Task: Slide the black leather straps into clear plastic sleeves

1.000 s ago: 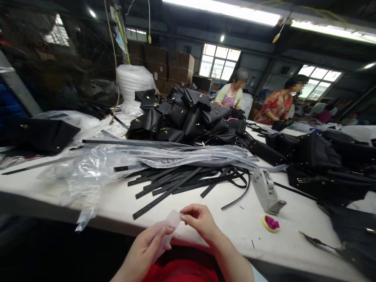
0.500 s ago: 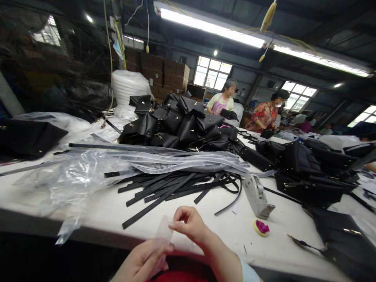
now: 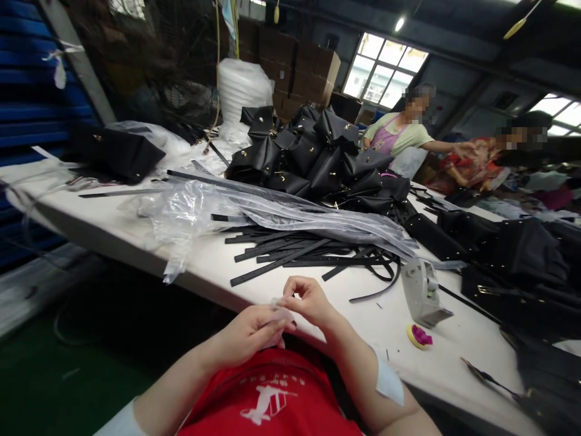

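Over the table's front edge, my left hand (image 3: 258,330) is closed on a small translucent plastic piece (image 3: 282,316). The thumb and forefinger of my right hand (image 3: 306,298) pinch the upper end of the same piece. Just beyond my hands, black straps (image 3: 276,260) lie fanned out on the white table (image 3: 204,278). More straps in clear plastic wrap (image 3: 318,221) stretch behind them. A grey tape dispenser (image 3: 422,293) stands to the right of my hands, and a yellow ring with magenta cloth (image 3: 419,336) lies in front of it.
Black bags (image 3: 304,154) are heaped at the back, with more bags (image 3: 521,254) on the right and one (image 3: 118,151) at the left. Crumpled clear plastic (image 3: 177,218) hangs over the front edge. Two people stand across the table, a person in a pink apron (image 3: 388,136) among them.
The view has tilted down and turned left, showing the red apron and the floor. My hands have come closer together, and the plastic piece looks more bunched. The person in the pink apron has stretched out an arm.
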The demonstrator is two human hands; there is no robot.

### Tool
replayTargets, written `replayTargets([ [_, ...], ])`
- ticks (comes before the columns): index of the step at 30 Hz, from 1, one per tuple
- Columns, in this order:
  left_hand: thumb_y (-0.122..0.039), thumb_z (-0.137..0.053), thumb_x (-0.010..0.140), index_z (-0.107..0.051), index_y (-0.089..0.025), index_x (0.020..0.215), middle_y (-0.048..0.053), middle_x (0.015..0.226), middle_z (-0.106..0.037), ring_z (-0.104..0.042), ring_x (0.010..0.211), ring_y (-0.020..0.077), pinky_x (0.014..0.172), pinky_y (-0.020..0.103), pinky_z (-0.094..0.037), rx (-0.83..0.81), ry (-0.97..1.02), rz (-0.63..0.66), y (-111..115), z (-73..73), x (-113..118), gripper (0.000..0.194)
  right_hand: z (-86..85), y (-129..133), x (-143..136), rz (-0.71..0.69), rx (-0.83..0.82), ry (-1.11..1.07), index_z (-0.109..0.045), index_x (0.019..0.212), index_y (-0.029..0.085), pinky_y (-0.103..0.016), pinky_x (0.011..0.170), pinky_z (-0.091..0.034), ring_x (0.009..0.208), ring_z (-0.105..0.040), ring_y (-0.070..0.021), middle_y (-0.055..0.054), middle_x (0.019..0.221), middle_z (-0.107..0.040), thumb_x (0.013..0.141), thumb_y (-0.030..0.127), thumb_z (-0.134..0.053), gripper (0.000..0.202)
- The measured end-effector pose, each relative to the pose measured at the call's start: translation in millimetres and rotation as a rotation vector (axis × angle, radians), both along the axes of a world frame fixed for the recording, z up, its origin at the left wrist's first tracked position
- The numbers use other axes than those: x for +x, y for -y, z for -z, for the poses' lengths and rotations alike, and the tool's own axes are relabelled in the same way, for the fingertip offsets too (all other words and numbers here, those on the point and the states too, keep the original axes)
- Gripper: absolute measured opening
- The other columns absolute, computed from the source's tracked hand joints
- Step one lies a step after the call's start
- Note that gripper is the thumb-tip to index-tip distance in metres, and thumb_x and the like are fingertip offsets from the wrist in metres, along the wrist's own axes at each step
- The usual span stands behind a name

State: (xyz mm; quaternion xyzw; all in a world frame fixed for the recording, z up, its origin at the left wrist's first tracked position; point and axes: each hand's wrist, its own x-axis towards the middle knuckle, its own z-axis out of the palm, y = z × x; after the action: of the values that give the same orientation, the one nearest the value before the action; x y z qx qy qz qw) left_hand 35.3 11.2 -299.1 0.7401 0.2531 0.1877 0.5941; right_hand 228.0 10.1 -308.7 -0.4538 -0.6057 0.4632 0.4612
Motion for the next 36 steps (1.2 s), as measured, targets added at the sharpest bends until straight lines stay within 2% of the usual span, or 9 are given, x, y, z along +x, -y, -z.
replayTargets([
  [3,-0.047,-0.039,0.096,-0.072,-0.013,0.096,0.005,0.072,-0.068,-0.062,0.065,0.0147,0.068,0.025,-0.05,0.039,-0.025,-0.169,-2.7,6.3,1.4,0.047,-6.6,6.0,0.0,0.166,0.144,0.061,-0.061,0.098,0.02,-0.026,0.063,-0.045,0.065,-0.051,-0.0121,-0.001,0.081,-0.059,0.073,0.043,-0.074,0.037],
  [5,-0.045,-0.04,0.095,-0.072,-0.013,0.089,0.006,0.076,-0.069,-0.064,0.069,0.0156,0.07,0.025,-0.049,0.077,-0.028,-0.224,-5.3,10.6,0.9,0.046,-13.2,12.1,-0.9,0.205,0.248,0.169,-0.062,0.103,0.021,-0.028,0.066,-0.045,0.067,-0.052,-0.0132,-0.002,0.082,-0.059,0.076,0.038,-0.072,0.034],
  [10,-0.038,-0.04,0.094,-0.065,-0.017,0.066,0.004,0.073,-0.067,-0.06,0.071,0.0162,0.07,0.024,-0.046,0.229,-0.064,-0.169,-8.8,13.2,-1.3,0.043,-18.7,20.6,-9.3,0.068,0.219,0.334,-0.07,0.08,0.022,-0.027,0.063,-0.043,0.066,-0.053,-0.0137,-0.001,0.071,-0.06,0.082,0.033,-0.067,0.012],
  [15,-0.037,-0.045,0.092,-0.067,-0.019,0.086,0.003,0.083,-0.067,-0.061,0.076,0.0166,0.072,0.024,-0.048,0.163,-0.082,-0.089,-6.0,14.8,-0.2,0.03,-6.8,16.8,-11.5,0.098,0.203,0.254,-0.052,0.055,0.019,-0.024,0.055,-0.035,0.057,-0.046,-0.0111,0.002,0.059,-0.05,0.077,0.041,-0.071,0.036],
  [18,-0.044,-0.039,0.095,-0.064,-0.018,0.074,0.002,0.07,-0.062,-0.058,0.065,0.015,0.064,0.023,-0.047,0.119,-0.093,-0.095,-2.6,19.3,1.2,0.041,4.7,10.4,-8.4,0.108,0.185,0.245,-0.045,0.052,0.019,-0.024,0.054,-0.033,0.054,-0.042,-0.01,0.003,0.056,-0.047,0.072,0.047,-0.074,0.045],
  [21,-0.048,-0.04,0.094,-0.063,-0.017,0.073,0.003,0.07,-0.063,-0.059,0.065,0.016,0.063,0.023,-0.048,0.093,-0.12,-0.155,0.3,23.7,-1.5,0.044,20.0,-9.2,6.5,0.171,0.001,0.202,-0.055,0.059,0.018,-0.023,0.058,-0.039,0.058,-0.049,-0.0102,0.002,0.061,-0.055,0.072,0.045,-0.074,0.035],
  [26,-0.053,-0.042,0.091,-0.071,-0.019,0.085,0.004,0.071,-0.07,-0.066,0.068,0.0189,0.067,0.025,-0.052,0.033,-0.121,-0.29,0.9,35.6,-17.1,0.045,46.6,-70.4,61.6,0.594,-0.421,0.072,-0.061,0.091,0.015,-0.02,0.051,-0.043,0.049,-0.055,-0.0068,-0.006,0.086,-0.069,0.093,0.044,-0.048,0.032],
  [31,-0.058,-0.04,0.09,-0.073,-0.021,0.089,0.003,0.071,-0.072,-0.068,0.069,0.0192,0.072,0.025,-0.054,0.013,-0.137,-0.338,0.8,47.8,-26.1,0.049,61.9,-126.2,104.8,0.686,-0.601,0.161,-0.059,0.08,0.009,-0.019,0.038,-0.037,0.045,-0.057,-0.0097,-0.009,0.07,-0.068,0.095,0.047,-0.046,0.043],
  [36,-0.065,-0.038,0.087,-0.073,-0.022,0.087,0.004,0.07,-0.071,-0.067,0.067,0.0204,0.072,0.027,-0.055,0.019,-0.145,-0.363,1.4,47.5,-23.9,0.056,69.4,-162.5,114.4,0.749,-0.712,0.195,-0.061,0.086,0.01,-0.021,0.05,-0.048,0.054,-0.057,-0.0082,0.0,0.07,-0.063,0.095,0.044,-0.052,0.036],
])
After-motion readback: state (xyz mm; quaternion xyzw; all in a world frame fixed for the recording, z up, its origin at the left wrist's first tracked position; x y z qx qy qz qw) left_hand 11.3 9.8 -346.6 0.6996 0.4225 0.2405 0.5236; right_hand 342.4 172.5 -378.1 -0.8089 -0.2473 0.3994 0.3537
